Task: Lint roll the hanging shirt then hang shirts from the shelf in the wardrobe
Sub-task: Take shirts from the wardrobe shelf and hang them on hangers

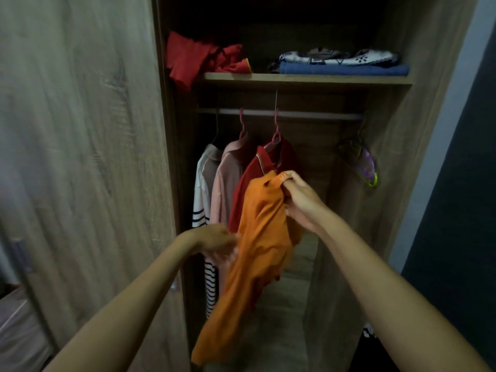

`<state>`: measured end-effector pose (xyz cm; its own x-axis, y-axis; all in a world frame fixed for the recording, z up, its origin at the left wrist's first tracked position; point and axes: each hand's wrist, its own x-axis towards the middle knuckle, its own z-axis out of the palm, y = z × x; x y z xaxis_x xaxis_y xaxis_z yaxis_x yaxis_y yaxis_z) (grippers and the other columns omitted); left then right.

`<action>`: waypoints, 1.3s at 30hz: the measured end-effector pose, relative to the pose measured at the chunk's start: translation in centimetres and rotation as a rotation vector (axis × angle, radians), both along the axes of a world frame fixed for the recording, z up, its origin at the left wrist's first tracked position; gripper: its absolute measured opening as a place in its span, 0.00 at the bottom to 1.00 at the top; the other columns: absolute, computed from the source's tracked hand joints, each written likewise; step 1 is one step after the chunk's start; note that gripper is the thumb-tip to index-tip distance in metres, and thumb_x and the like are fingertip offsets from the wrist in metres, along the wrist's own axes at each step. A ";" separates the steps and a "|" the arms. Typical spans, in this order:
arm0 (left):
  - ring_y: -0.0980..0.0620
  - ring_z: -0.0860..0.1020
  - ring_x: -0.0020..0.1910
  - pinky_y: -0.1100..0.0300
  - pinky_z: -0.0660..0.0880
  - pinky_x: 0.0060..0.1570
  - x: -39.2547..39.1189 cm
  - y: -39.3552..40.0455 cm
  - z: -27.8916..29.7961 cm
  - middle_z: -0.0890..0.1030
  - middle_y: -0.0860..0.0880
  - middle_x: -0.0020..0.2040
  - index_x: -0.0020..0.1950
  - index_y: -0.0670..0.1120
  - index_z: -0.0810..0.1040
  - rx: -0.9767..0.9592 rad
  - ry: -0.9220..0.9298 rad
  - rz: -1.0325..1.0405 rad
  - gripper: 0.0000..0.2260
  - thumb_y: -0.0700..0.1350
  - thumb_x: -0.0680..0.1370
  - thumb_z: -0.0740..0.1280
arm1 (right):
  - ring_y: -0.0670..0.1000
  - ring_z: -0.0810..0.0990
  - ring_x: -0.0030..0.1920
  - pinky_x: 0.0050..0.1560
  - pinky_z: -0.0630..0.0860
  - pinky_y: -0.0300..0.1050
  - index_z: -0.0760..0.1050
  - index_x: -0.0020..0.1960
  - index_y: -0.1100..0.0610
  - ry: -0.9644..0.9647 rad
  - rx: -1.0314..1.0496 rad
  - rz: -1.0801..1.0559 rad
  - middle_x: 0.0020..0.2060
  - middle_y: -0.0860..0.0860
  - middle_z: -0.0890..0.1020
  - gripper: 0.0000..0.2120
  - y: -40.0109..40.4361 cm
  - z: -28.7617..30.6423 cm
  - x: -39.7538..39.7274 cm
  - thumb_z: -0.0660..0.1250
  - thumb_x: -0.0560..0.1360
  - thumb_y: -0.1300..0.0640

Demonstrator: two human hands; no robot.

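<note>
1 orange shirt (257, 253), soft knit, crumpled, held up in front of the open wardrobe (389, 130). Right hand (300, 200) pinches its collar, fingers curled on the fabric. Left hand (217, 244) is at the shirt's left edge, blurred, fingers look closed on cloth. 3 shirts on the rail (308, 114): striped white (202, 189), pink (225, 183), red (249, 183). Spare empty hangers (361, 159) hang far right. Shelf (295, 78) above holds 1 rumpled red garment (198, 59) and 2 folded pieces, patterned (338, 58) over blue (343, 69)
</note>
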<state>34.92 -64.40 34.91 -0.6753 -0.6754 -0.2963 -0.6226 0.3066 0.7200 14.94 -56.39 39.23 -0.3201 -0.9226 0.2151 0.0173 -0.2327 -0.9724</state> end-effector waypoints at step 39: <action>0.57 0.77 0.40 0.63 0.69 0.40 -0.6 -0.9 5.2 0.80 0.50 0.41 0.52 0.45 0.78 -0.818 0.559 -0.032 0.11 0.40 0.82 0.55 | 0.48 0.82 0.32 0.37 0.81 0.48 0.73 0.43 0.48 0.852 0.252 -0.563 0.32 0.48 0.83 0.07 2.5 2.4 2.1 0.68 0.66 0.53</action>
